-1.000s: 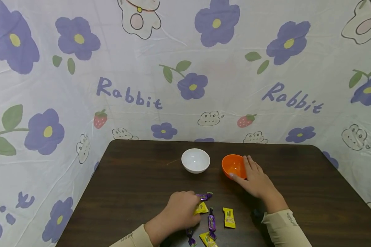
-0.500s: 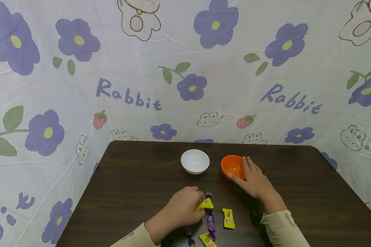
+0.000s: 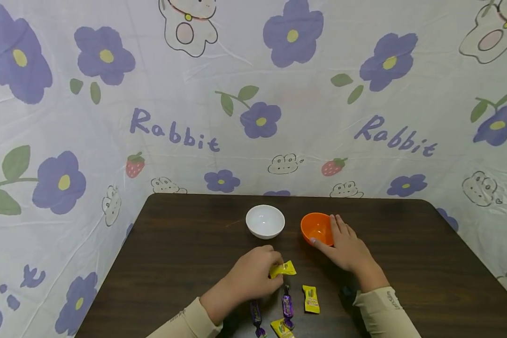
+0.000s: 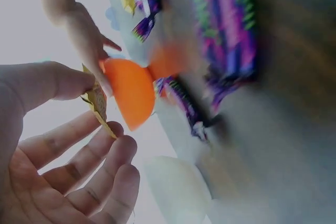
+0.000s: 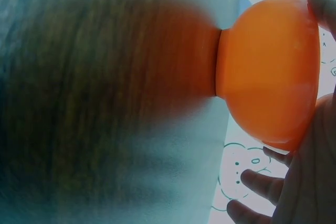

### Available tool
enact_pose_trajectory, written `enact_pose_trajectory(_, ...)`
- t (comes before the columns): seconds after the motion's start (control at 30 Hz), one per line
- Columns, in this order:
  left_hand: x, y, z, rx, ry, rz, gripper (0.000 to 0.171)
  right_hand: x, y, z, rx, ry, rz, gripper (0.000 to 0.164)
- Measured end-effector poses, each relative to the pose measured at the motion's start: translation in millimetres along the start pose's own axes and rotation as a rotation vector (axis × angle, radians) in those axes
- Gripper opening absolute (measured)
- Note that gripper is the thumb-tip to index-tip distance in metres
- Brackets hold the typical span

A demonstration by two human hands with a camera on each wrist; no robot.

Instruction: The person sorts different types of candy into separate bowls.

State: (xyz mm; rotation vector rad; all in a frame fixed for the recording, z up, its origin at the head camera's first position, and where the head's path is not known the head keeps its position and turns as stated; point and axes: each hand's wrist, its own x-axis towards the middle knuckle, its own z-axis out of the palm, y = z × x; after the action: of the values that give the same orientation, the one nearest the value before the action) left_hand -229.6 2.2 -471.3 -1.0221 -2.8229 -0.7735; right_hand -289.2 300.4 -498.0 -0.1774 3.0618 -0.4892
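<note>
My left hand [image 3: 259,272] pinches a yellow-wrapped candy [image 3: 287,268] between thumb and fingers, just above the table. The left wrist view shows the same candy [image 4: 96,103] at the fingertips, with the orange bowl beyond. My right hand [image 3: 352,256] holds the orange bowl [image 3: 314,226] at its right side, thumb at the near rim and fingers along the far side. Up close, the bowl [image 5: 273,72] stands upright on its foot. Purple-wrapped candies [image 3: 287,305] and yellow ones [image 3: 311,299] lie near the left hand. The hand hides part of the group.
A white bowl [image 3: 265,222] stands to the left of the orange one, near the back of the dark wooden table [image 3: 186,244]. Behind the table hangs a white cloth [image 3: 312,131] printed with flowers and rabbits. A dark object [image 3: 347,295] lies by the right wrist.
My left hand has picked up the yellow candy and moved it slightly forward and to the right. The right hand stays at the orange bowl.
</note>
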Motion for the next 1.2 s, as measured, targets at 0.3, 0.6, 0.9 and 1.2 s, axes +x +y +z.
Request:
enact_pose_trajectory(0.3, 14.3, -1.0, -8.2, -0.083, 0.031, 0.016, 0.022, -2, -6, -2, -0.009, 0.016, 0.013, 0.114)
enact_pose_trajectory(0.6, 30.5, 3.6, -14.0, -0.115, 0.073, 0.017, 0.022, -3, -9, -4, -0.03, 0.025, 0.02, 0.111)
enact_pose_trajectory(0.9, 48.7, 9.0, -14.2, -0.228, 0.056, 0.015, 0.022, -2, -8, -2, -0.043, 0.033, 0.021, 0.11)
enact_pose_trajectory(1.2, 67.7, 5.4, -5.6, -0.232, 0.077, 0.016, 0.024, -3, -8, 0, -0.082, 0.047, 0.018, 0.105)
